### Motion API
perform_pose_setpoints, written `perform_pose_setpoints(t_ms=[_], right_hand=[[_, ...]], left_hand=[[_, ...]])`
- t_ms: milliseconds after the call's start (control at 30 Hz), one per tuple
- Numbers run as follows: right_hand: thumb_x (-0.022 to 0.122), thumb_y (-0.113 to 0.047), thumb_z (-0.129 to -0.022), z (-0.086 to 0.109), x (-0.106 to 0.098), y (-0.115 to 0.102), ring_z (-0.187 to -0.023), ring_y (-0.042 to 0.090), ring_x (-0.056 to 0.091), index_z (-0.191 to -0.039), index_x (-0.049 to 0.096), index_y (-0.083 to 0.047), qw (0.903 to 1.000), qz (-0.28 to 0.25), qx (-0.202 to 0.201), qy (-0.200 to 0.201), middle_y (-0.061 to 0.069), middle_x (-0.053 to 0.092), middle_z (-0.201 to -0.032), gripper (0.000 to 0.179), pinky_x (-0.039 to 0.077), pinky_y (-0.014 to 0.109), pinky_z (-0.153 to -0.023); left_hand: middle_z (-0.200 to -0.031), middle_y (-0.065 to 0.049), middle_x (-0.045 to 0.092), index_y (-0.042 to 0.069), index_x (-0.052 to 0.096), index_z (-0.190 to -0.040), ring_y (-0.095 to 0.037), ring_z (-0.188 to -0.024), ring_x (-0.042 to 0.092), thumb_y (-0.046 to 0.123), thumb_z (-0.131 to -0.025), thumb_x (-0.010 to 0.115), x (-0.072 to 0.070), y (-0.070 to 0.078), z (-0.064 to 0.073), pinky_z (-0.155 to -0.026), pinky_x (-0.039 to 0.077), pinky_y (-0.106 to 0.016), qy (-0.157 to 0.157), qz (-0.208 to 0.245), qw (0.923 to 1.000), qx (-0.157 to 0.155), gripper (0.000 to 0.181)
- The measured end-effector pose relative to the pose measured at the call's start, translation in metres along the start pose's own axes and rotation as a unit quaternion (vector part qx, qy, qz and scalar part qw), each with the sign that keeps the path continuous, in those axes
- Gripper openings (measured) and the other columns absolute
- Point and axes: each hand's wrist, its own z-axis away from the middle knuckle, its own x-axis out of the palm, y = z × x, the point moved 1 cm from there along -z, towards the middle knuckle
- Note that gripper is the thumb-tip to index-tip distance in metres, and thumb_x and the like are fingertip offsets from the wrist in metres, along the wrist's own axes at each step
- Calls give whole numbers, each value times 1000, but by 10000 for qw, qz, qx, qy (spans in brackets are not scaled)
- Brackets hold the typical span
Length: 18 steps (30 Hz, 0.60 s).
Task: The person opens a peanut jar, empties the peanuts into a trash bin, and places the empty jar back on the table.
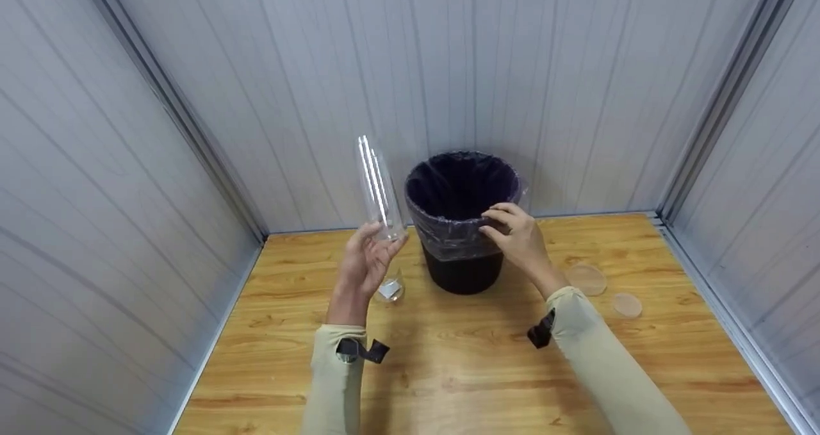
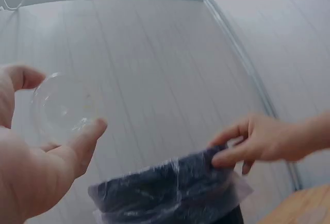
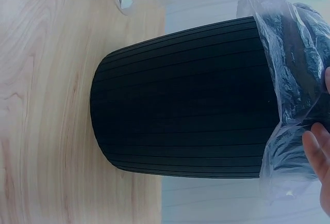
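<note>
My left hand (image 1: 370, 262) grips a tall clear cylindrical container (image 1: 379, 188) near its lower end and holds it up left of the bin. The left wrist view looks onto the round base (image 2: 63, 108) of that container, between thumb and fingers. A black trash bin (image 1: 464, 275) stands upright, lined with a thin plastic bag (image 1: 448, 239) folded over its rim. At the right front of that rim, my right hand (image 1: 522, 239) pinches the bag's edge, thumb outside. Only its fingertips (image 3: 315, 149) show in the right wrist view.
Behind my left hand stands another clear container (image 1: 392, 289) with a white label. Two round translucent discs, a larger one (image 1: 586, 279) and a smaller one (image 1: 627, 305), lie on the wood-patterned surface (image 1: 448, 371) at the right. Pale panel walls (image 1: 307, 89) enclose three sides.
</note>
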Motion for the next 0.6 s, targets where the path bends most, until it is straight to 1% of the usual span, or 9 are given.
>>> perform_pose_setpoints(t_ms=[67,100,167,200,233,333,400,467,600], right_hand=[[80,-12,-81,1,0,0,-105,25,60,-102,75,-6,10000,0,-3,6,11,65,-110,22,47,37,-90],[80,-12,-81,1,1,0,-104,25,60,-102,75,-6,10000,-5,-12,10,11,65,-110,22,48,37,-89],[80,-13,-81,2,1,0,-103,24,60,-101,75,-6,10000,-6,-11,23,11,65,-109,22,49,36,-86],[80,-12,-80,3,1,0,-102,24,60,-101,75,-6,10000,-11,-11,35,10,65,-108,22,49,36,-85],[81,-12,-80,3,1,-1,-102,24,60,-101,75,-6,10000,-18,-13,53,10,65,-108,22,49,36,-84],[81,-13,-79,2,1,-2,-102,23,60,-100,76,-7,10000,-26,-30,90,9,65,-108,23,49,36,-84],[81,-13,-79,2,1,-3,-102,24,60,-100,75,-7,9999,-44,-52,110,10,65,-108,23,49,37,-85],[81,-13,-80,1,1,-4,-103,24,60,-100,75,-6,9999,-63,-69,122,10,65,-108,22,48,37,-86],[80,-13,-81,1,1,-5,-103,23,60,-101,75,-7,9999,-65,-24,97,11,65,-109,22,49,36,-85]], left_hand=[[-104,-15,50,-14,39,-127,-27,-93,60,0,-88,49,-2,-6,2,-95,48,-42,-244,-536,9983,23,43],[-104,-15,52,-15,40,-129,-25,-92,60,-2,-86,51,-4,-9,3,-94,49,-41,-271,-917,9954,83,46],[-100,-12,55,-16,46,-127,-21,-89,59,-3,-83,58,-6,-15,6,-88,51,-35,-245,-1894,9811,305,47],[-98,-11,58,-15,50,-123,-20,-87,60,-4,-81,62,-7,-18,7,-85,51,-33,-194,-2418,9691,446,44],[-97,-10,60,-14,53,-119,-21,-88,61,-4,-79,66,-9,-21,8,-82,51,-32,-145,-2939,9539,600,43],[-98,-10,63,-9,59,-114,-24,-89,61,-6,-74,75,-18,-30,8,-83,53,-35,28,-4302,8959,1109,43],[-101,-13,64,-8,59,-115,-30,-92,62,-7,-71,77,-25,-35,7,-86,53,-41,87,-4870,8625,1375,47],[-102,-15,63,-6,59,-116,-31,-93,62,-6,-69,79,-31,-40,6,-86,52,-44,129,-5294,8343,1534,51],[-100,-12,64,-2,59,-114,-33,-92,63,-3,-66,80,-42,-49,5,-83,54,-39,225,-5937,7841,1793,52]])
